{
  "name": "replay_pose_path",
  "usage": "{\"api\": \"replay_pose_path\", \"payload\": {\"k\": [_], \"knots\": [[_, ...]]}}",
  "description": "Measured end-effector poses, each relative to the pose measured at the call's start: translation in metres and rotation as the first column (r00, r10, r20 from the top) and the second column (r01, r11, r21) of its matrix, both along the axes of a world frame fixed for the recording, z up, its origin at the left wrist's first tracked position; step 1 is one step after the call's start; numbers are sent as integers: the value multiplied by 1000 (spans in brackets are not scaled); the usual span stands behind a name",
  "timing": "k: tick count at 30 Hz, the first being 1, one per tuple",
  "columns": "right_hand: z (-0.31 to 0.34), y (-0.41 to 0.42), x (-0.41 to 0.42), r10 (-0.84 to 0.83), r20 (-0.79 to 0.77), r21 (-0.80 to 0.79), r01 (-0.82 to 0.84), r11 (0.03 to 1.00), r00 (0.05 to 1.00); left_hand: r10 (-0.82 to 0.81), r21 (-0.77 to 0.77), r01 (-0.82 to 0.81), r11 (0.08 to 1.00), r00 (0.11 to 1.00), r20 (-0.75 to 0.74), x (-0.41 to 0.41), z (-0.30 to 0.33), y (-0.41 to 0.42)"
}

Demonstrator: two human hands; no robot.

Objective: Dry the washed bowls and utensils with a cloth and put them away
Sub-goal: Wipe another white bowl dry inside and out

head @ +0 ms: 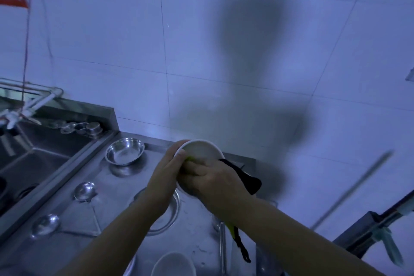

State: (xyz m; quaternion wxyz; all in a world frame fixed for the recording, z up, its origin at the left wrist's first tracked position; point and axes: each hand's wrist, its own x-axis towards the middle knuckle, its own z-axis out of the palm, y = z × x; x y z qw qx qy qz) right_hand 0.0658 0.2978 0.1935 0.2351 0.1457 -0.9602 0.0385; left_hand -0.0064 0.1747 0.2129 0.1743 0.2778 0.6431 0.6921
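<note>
My left hand [167, 170] grips the left rim of a white bowl [202, 149] held tilted above the steel counter [197, 242]. My right hand [215, 182] is closed on a dark cloth with a yellow-green side [248, 180] and presses it into the bowl. A steel bowl [124, 151] stands upright behind my left hand. Two steel ladles [84, 190] [44, 225] lie on the counter at the left. A shallow steel dish [170, 210] sits under my forearms, partly hidden. Another white bowl [172, 263] is at the bottom edge.
A steel sink [38, 163] lies to the left, with a tap [29, 105] and small metal cups [93, 129] on its back ledge. A tiled wall [224, 51] rises behind. A long rod [351, 188] and a metal frame [367, 226] stand at the right.
</note>
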Motion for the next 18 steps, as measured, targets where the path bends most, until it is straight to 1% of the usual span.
{"api": "replay_pose_path", "payload": {"k": [2,4,7,9,11,13,14,15,16,17,18], "knots": [[-4,2,4,57,-10,42,-57,998,998,2,23,-3,1000,999,54,-3,-1,-2],[-6,11,11,115,-28,96,-111,989,993,-16,10,16,1000,998,61,-6,-2,-4],[-2,31,18,204,12,271,-199,942,979,-96,-29,97,995,994,54,-12,0,-6],[2,42,17,293,-29,375,-261,890,956,-177,-145,182,973,983,47,-16,5,-8],[6,50,13,364,-85,446,-291,847,928,-272,-267,291,919,957,105,-19,10,-11],[8,53,10,396,-124,479,-295,827,910,-313,-346,360,866,931,186,-22,15,-13],[8,54,9,400,-130,473,-297,829,907,-319,-393,369,842,929,188,-23,17,-14],[7,54,9,399,-131,460,-301,835,908,-325,-454,359,816,933,153,-25,19,-16],[7,55,9,395,-123,442,-306,843,910,-336,-530,320,785,939,70,-29,18,-17],[8,56,10,382,-102,424,-307,852,919,-350,-622,237,747,935,-65,-32,15,-19],[8,58,11,359,-73,412,-300,860,930,-361,-706,95,702,902,-238,-34,10,-22]]}}
